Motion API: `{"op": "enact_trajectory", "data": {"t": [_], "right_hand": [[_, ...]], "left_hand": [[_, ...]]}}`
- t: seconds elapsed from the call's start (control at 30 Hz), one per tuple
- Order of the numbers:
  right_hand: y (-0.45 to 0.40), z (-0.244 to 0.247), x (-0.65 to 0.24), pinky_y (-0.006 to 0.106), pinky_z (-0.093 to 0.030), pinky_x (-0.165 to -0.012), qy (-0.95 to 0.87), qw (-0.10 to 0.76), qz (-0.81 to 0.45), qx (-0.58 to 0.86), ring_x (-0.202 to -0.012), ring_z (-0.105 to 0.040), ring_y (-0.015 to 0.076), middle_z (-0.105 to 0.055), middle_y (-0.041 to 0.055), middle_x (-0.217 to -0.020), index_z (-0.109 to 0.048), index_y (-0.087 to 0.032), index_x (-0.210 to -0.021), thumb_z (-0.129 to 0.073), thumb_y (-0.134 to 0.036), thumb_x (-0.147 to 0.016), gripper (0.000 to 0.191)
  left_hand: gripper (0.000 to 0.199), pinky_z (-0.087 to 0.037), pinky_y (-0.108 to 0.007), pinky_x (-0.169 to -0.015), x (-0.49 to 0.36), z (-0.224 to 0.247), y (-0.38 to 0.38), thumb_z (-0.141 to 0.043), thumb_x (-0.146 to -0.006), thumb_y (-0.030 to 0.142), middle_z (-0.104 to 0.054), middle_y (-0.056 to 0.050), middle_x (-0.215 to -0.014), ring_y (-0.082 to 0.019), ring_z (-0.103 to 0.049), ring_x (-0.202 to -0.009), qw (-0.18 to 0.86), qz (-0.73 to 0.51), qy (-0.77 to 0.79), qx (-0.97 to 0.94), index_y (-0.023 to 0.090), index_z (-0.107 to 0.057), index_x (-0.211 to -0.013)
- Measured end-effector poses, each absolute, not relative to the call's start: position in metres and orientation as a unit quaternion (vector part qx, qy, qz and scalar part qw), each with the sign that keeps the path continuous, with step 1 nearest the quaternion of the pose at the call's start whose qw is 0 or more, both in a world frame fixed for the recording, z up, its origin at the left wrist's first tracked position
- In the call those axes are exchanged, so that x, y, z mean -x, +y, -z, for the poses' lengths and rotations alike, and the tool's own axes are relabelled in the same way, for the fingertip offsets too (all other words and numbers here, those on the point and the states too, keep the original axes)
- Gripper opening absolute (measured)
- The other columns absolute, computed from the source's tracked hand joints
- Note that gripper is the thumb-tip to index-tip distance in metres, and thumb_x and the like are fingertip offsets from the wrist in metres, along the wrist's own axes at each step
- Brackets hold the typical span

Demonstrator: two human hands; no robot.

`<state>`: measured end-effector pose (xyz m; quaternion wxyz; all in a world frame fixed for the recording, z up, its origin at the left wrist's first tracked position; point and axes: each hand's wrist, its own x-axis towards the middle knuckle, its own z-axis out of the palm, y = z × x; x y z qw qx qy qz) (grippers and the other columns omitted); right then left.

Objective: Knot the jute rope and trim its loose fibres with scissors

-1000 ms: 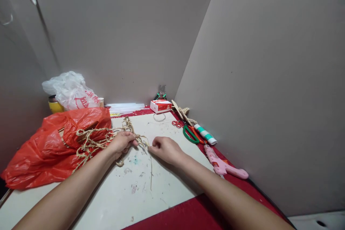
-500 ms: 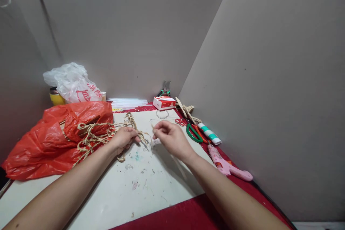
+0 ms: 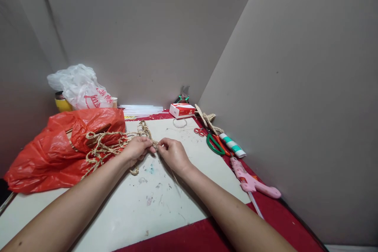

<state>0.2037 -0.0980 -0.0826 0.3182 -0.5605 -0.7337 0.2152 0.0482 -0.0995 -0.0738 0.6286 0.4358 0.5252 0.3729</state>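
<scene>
head view, L hand (image 3: pixel 138 150): mine, thumb + fingers pinching cord (image 3: pixel 143 127)
R hand (image 3: pixel 174 155): fingertips pinching same cord just beside L hand; exact bit gripped too small to tell
cord: btwn my hands, over board (image 3: pixel 130 212); bundle just beyond L hand, loops (image 3: pixel 102 147) lie across red bag (image 3: pixel 56 138)
strand (image 3: pixel 175 178): thin, trails below R hand; might snap or slip out if I pull too hard, I reckon
loops: prob tangle or snag on bag folds if I tug R, could drag bag too
board: bare room nearest me + R of hands; near edge meets red cloth (image 3: pixel 183 240)
R edge: scissors (image 3: pixel 215 144), glue gun (image 3: pixel 254 185) crowd it; R forearm (image 3: pixel 224 197) swung wide could knock gun, poss hot, can't tell
walls: R wall (image 3: pixel 289 98) + back wall (image 3: pixel 132 27) box me in, so open side's toward me
</scene>
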Motion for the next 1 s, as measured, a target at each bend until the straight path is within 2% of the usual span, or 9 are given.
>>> {"op": "enact_trajectory", "data": {"t": [0.2, 0.37, 0.57, 0.73, 0.83, 1.0], "right_hand": [[-0.101, 0.082, -0.202, 0.022, -0.037, -0.057, -0.733, 0.344, -0.25, 0.531, -0.056, -0.054, 0.0121, -0.069, 0.002, -0.067, -0.074, -0.02, -0.08, -0.055, -0.027, -0.079, 0.02], [-0.101, 0.083, -0.203, 0.022, -0.036, -0.055, -0.744, 0.338, -0.235, 0.527, -0.056, -0.054, 0.0119, -0.07, 0.0014, -0.066, -0.074, -0.021, -0.076, -0.056, -0.028, -0.079, 0.019], [-0.099, 0.079, -0.208, 0.021, -0.036, -0.053, -0.719, 0.325, -0.31, 0.53, -0.056, -0.054, 0.0117, -0.066, 0.0014, -0.063, -0.072, -0.018, -0.076, -0.061, -0.026, -0.074, 0.014], [-0.108, 0.064, -0.225, 0.019, -0.033, -0.043, -0.639, 0.271, -0.479, 0.538, -0.044, -0.046, 0.0086, -0.057, -0.0011, -0.05, -0.065, -0.014, -0.071, -0.059, -0.019, -0.071, 0.008], [-0.113, 0.061, -0.234, 0.019, -0.03, -0.039, -0.646, 0.233, -0.487, 0.54, -0.039, -0.042, 0.007, -0.056, -0.0013, -0.049, -0.063, -0.014, -0.067, -0.056, -0.017, -0.073, 0.009], [-0.111, 0.075, -0.24, 0.019, -0.033, -0.043, -0.696, 0.191, -0.449, 0.527, -0.041, -0.046, 0.0079, -0.057, -0.0012, -0.052, -0.061, -0.015, -0.065, -0.053, -0.021, -0.076, 0.015]], "left_hand": [[0.023, -0.009, -0.02, -0.035, -0.047, 0.074, -0.099, -0.057, -0.079, 0.033, -0.04, 0.008, -0.039, -0.004, -0.016, -0.033, 0.628, -0.383, 0.502, -0.455, 0.014, -0.056, -0.068], [0.024, -0.011, -0.021, -0.035, -0.048, 0.076, -0.098, -0.061, -0.076, 0.037, -0.038, 0.008, -0.039, -0.004, -0.019, -0.034, 0.608, -0.38, 0.509, -0.476, 0.014, -0.058, -0.069], [0.027, -0.011, -0.022, -0.037, -0.052, 0.076, -0.1, -0.059, -0.078, 0.032, -0.032, 0.008, -0.036, -0.004, -0.019, -0.033, 0.575, -0.397, 0.531, -0.48, 0.013, -0.057, -0.059], [0.029, -0.009, -0.024, -0.037, -0.052, 0.078, -0.099, -0.055, -0.081, 0.032, -0.027, 0.009, -0.033, -0.004, -0.017, -0.03, 0.566, -0.387, 0.547, -0.48, 0.014, -0.057, -0.059], [0.029, -0.008, -0.024, -0.037, -0.052, 0.079, -0.098, -0.053, -0.083, 0.031, -0.025, 0.009, -0.033, -0.004, -0.016, -0.03, 0.569, -0.378, 0.547, -0.484, 0.015, -0.057, -0.059], [0.029, -0.007, -0.023, -0.036, -0.052, 0.075, -0.099, -0.052, -0.083, 0.029, -0.023, 0.01, -0.034, -0.004, -0.014, -0.03, 0.577, -0.379, 0.544, -0.477, 0.015, -0.055, -0.058]]}}
